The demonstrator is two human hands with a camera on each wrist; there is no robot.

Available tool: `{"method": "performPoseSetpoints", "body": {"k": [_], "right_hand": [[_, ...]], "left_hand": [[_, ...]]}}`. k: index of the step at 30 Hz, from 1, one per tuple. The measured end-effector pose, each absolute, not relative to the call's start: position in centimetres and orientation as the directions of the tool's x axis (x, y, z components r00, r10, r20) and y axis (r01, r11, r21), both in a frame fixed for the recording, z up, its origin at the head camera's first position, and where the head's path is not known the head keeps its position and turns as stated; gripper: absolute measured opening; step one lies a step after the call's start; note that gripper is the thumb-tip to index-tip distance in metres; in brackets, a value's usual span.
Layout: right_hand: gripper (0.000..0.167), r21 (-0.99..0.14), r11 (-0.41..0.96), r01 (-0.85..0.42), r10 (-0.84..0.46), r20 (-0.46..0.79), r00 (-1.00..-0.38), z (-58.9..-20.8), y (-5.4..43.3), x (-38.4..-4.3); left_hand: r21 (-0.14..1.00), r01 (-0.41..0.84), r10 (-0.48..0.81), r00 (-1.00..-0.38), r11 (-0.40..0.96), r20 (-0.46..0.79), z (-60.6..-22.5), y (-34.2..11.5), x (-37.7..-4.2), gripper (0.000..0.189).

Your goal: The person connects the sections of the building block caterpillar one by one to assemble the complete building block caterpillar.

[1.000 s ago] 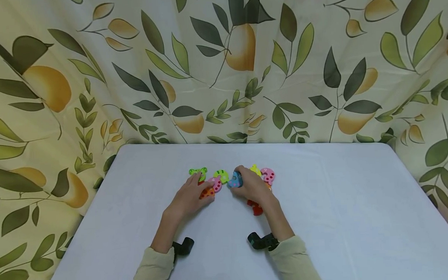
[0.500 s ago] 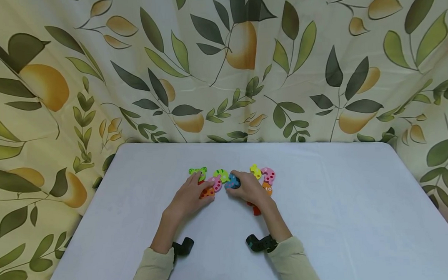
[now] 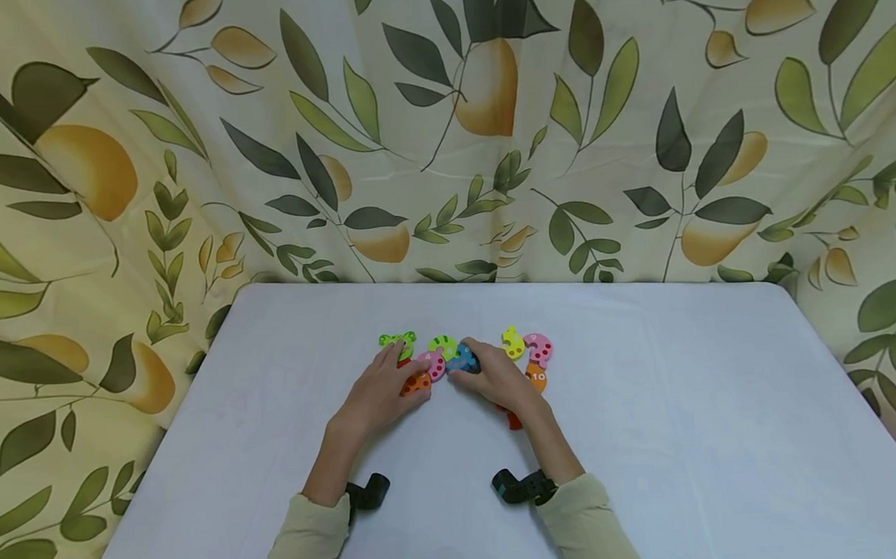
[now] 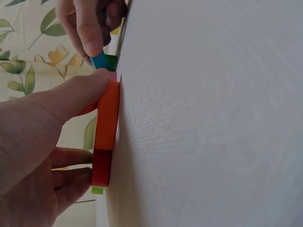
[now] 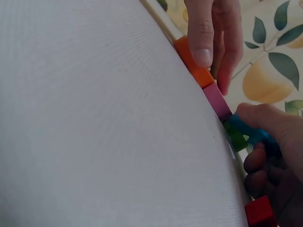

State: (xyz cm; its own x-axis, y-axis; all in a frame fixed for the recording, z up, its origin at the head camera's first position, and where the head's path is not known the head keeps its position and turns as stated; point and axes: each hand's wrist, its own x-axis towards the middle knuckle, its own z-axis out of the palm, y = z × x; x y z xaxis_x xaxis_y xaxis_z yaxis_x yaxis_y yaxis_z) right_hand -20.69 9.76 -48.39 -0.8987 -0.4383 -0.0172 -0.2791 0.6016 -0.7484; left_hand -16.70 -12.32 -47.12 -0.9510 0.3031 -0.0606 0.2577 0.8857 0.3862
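Note:
My right hand [image 3: 501, 381] pinches a blue spotted puzzle piece [image 3: 463, 359] between thumb and fingers. In the right wrist view the blue piece [image 5: 244, 125] sits just over a green one. Beside it lie a green striped piece [image 3: 443, 346] and a pink spotted piece [image 3: 434, 366]. My left hand [image 3: 378, 393] rests its fingers on the joined pieces at the left. Its thumb touches the orange piece [image 4: 108, 118] near the pink one, and its fingertips touch the red piece [image 4: 101, 168]. A green animal-shaped piece [image 3: 395, 342] shows past the left fingers.
Right of my right hand lie a yellow piece [image 3: 512, 343], a pink spotted piece [image 3: 539, 349] and an orange piece marked 10 [image 3: 537, 377]. A red piece [image 3: 514, 422] is partly hidden under the right wrist. The white-covered table [image 3: 695, 435] ends at a leaf-patterned curtain [image 3: 594, 181].
My right hand has moved left and lowered the blue piece against the pink and green pieces. More of the yellow and orange pieces shows. The left hand has stayed in place.

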Motion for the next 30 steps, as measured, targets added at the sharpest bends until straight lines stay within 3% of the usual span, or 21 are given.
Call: {"method": "performPoseSetpoints", "body": {"k": [23,30], "right_hand": [[0.051,-0.725,0.624,-0.291,-0.434,-0.012,-0.901,-48.3,9.7,-20.11],[0.058,-0.674,0.684,-0.279,-0.375,0.004,-0.927,-48.39,9.65,-19.94]], "left_hand": [[0.376,0.267,0.308,-0.95,0.887,-0.051,-47.01,-12.14,-16.56,0.052],[0.374,0.27,0.31,-0.949,0.887,-0.05,-47.06,-12.19,-16.6,0.052]]}}
